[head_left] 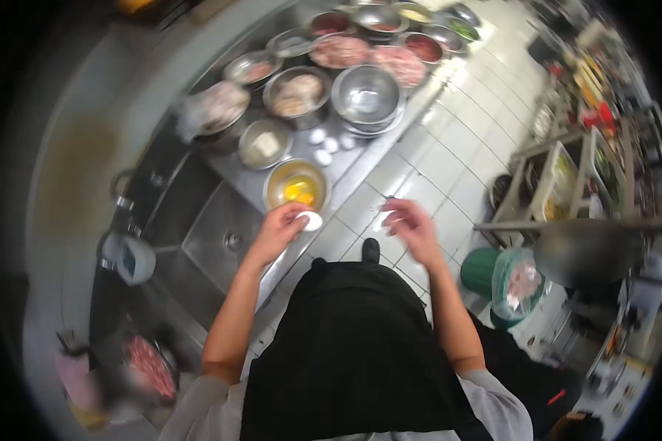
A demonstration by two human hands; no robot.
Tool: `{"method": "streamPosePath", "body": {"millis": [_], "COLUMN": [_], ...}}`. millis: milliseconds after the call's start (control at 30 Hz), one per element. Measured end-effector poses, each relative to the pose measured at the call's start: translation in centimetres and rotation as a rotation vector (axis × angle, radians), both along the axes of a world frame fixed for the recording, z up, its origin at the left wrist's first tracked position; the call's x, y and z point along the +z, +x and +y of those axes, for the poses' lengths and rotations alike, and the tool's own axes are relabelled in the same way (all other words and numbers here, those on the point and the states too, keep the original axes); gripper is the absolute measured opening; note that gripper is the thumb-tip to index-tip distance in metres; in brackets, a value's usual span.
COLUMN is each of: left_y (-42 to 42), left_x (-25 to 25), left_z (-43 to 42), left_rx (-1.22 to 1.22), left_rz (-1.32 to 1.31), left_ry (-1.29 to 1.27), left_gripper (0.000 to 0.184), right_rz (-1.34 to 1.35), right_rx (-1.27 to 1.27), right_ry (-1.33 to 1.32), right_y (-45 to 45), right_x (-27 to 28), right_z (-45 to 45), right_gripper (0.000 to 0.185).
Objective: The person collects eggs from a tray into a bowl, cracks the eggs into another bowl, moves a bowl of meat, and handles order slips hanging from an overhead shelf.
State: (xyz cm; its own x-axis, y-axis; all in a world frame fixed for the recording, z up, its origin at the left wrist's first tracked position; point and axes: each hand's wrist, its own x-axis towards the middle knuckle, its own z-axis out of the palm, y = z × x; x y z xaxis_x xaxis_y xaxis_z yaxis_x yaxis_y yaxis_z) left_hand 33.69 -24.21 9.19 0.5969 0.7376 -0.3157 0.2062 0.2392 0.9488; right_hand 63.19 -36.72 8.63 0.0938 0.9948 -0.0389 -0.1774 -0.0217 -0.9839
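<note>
My left hand (pixel 276 234) is closed on a white egg (pixel 311 221), at the near rim of a metal bowl (pixel 274 186). Yellow yolks (pixel 299 192) lie in that bowl. Out to the side, over the floor, my right hand (pixel 412 229) is blurred; its fingers look loosely apart and I make out nothing in them. Several white eggs (pixel 323 156) rest on the steel counter (pixel 349 173) beyond the bowl. Beside them stands a smaller bowl with a pale block (pixel 268 144).
Nested metal bowls (pixel 366 99) stand near the counter edge, with bowls of minced meat (pixel 340 51) behind. A steel sink (pixel 202 235) lies left. On the right are a shelf rack (pixel 526 165), a green bin (pixel 480 272) and another person's dark clothing (pixel 518 367). Sliced meat (pixel 151 365) sits lower left.
</note>
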Motion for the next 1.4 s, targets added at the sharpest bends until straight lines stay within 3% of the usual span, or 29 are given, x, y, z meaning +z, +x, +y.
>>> {"method": "streamPosePath", "body": {"millis": [33,100,133,200,367,433,600,767,833,900,967,1000,1167,1333,1400], "left_y": [-0.8,-2.5,-3.4,-5.3,-9.6,-10.9,-14.5,-14.8,-13.8,-12.7,-11.7,-11.2,-8.9,-6.2,-5.1], "left_x": [0.3,-0.5,-0.5,-0.6,-5.0,-6.1,-9.3,-9.0,-8.5,-8.0,-6.2,-6.1,-4.7,-6.1,-6.1], "left_z": [-0.4,-0.9,-1.3,-1.8,-4.1,-5.2,-7.4,-7.6,-6.9,-5.9,-4.1,-3.2,-1.0,0.9,2.2], "left_rx": [0.007,0.077,0.107,0.082,0.282,0.381,0.39,0.39,0.392,0.397,0.289,0.255,0.023,0.018,-0.024], "left_rz": [-0.026,-0.111,-0.12,-0.103,0.048,0.239,0.271,0.189,0.121,0.051,0.007,-0.048,-0.021,-0.138,-0.043], "left_ry": [-0.011,-0.064,-0.068,-0.05,-0.102,0.057,-0.017,-0.093,0.063,0.217,0.278,0.294,0.322,0.059,0.082], "left_gripper": [0.026,0.025,0.025,0.024,0.029,0.029,0.03,0.025,0.026,0.031,0.042,0.044,0.037,0.039,0.041], "right_rz": [-0.253,-0.387,-0.433,-0.465,-0.645,-0.698,-0.929,-1.198,-0.764,-0.743,0.074,0.254,0.368,0.086,0.008], "right_rx": [0.129,0.348,0.327,0.358,0.312,0.314,0.224,0.199,0.221,0.169,0.263,0.313,0.213,0.159,0.163], "right_ry": [-0.011,0.082,0.24,0.242,0.203,0.152,0.293,0.371,0.011,0.073,-0.467,-0.47,-0.412,-0.421,-0.408], "right_y": [-4.3,-10.3,-12.4,-15.3,-19.2,-20.1,-22.1,-22.5,-22.5,-21.8,-21.0,-20.5,-19.8,-18.5,-17.7], "right_x": [1.9,4.3,3.1,0.9,-3.0,-4.9,-7.4,-7.8,-6.8,-7.4,-6.2,-5.8,-5.6,-4.8,-4.3], "right_z": [1.5,3.8,4.5,5.2,5.3,5.0,4.8,4.7,4.8,5.3,5.7,5.7,5.7,7.1,8.2], "right_gripper": [0.047,0.056,0.054,0.052,0.043,0.042,0.045,0.044,0.043,0.038,0.037,0.034,0.024,0.029,0.03]}}
